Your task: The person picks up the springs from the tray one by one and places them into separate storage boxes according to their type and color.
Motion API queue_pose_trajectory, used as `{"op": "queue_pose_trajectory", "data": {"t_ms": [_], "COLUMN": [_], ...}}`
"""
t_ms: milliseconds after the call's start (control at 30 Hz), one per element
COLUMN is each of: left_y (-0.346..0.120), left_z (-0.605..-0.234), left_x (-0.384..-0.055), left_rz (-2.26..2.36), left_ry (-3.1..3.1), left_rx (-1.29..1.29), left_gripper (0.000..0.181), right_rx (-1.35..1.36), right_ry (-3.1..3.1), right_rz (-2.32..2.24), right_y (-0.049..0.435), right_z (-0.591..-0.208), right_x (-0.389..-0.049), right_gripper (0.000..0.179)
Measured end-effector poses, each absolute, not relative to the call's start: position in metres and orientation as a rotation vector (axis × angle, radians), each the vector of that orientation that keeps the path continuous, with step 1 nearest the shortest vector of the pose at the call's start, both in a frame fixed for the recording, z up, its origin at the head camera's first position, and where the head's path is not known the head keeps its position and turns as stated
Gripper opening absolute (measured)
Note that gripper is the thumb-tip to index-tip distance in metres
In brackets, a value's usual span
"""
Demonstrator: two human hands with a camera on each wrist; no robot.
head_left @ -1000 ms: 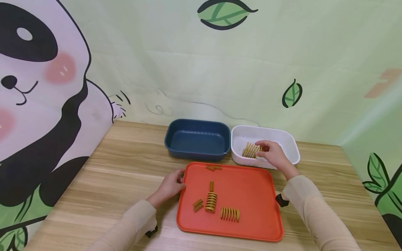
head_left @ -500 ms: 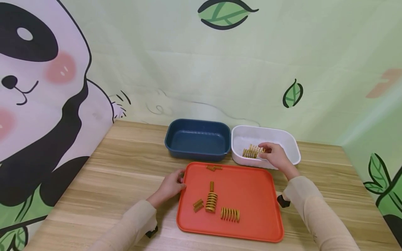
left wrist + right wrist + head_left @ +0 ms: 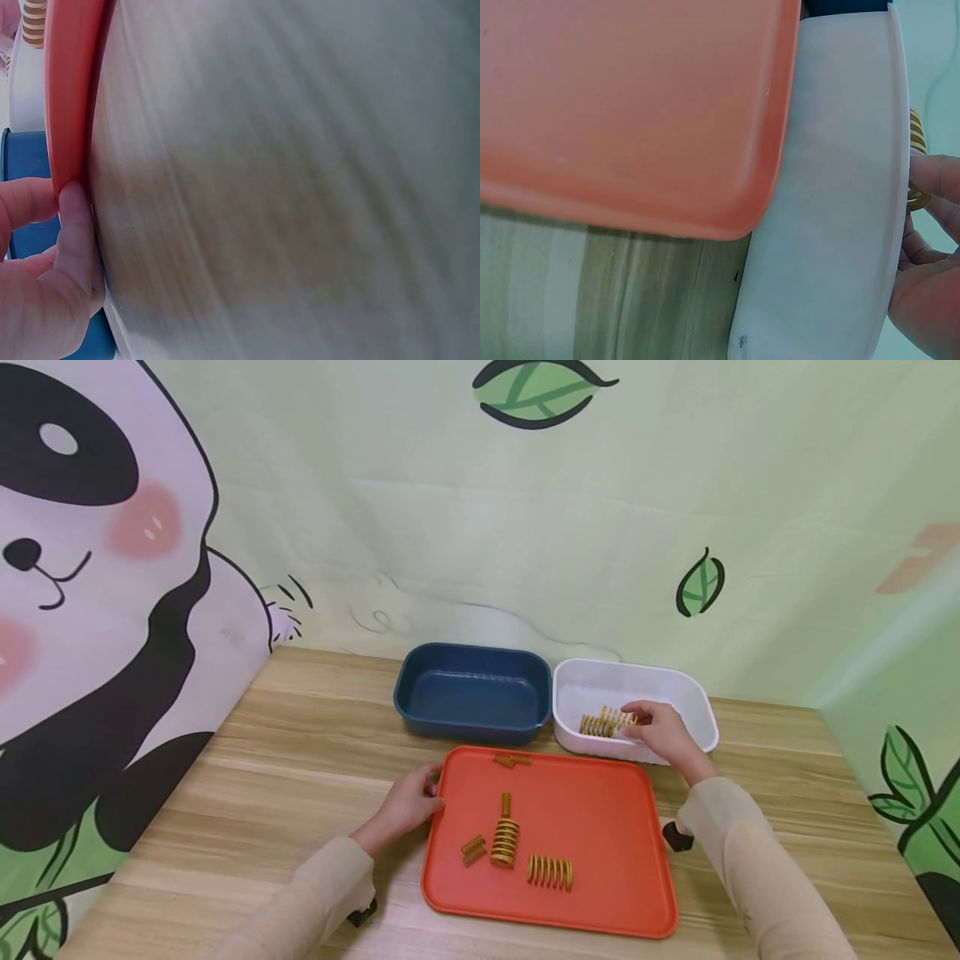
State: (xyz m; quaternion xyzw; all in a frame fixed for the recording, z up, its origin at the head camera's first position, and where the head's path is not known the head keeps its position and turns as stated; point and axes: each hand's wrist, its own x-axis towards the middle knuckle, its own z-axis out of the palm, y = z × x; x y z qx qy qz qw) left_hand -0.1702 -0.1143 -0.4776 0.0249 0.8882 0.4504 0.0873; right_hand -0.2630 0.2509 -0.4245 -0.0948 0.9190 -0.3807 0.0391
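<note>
My left hand grips the left rim of the orange-red tray, with thumb and finger pinching the edge in the left wrist view. Over the white bin my right hand reaches in. Its thumb and fingers pinch a golden coil spring, partly hidden behind the bin's wall in the right wrist view. Beside it in the bin lies another large spring. On the tray are two large springs, one lengthwise and one crosswise, plus several small springs.
A dark blue bin stands directly left of the white one, behind the tray. More small springs lie by the tray's back rim. The wooden table meets a printed cloth wall behind the bins.
My right hand has shifted slightly to the right inside the white bin, and the spring at its fingertips has moved right with it. My left hand stays at the tray's rim.
</note>
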Motion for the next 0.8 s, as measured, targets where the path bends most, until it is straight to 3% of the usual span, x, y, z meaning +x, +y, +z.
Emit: {"op": "queue_pose_trajectory", "data": {"t_ms": [800], "left_y": [-0.115], "left_z": [-0.478], "left_x": [-0.171], "left_rz": [1.304], "left_ry": [2.677], "left_rx": [0.082], "left_gripper": [0.051], "right_rx": [-0.233], "right_ry": [2.825], "right_rz": [-1.078], "right_y": [0.264], "right_z": [-0.427], "right_x": [-0.274], "right_gripper": [0.035]}}
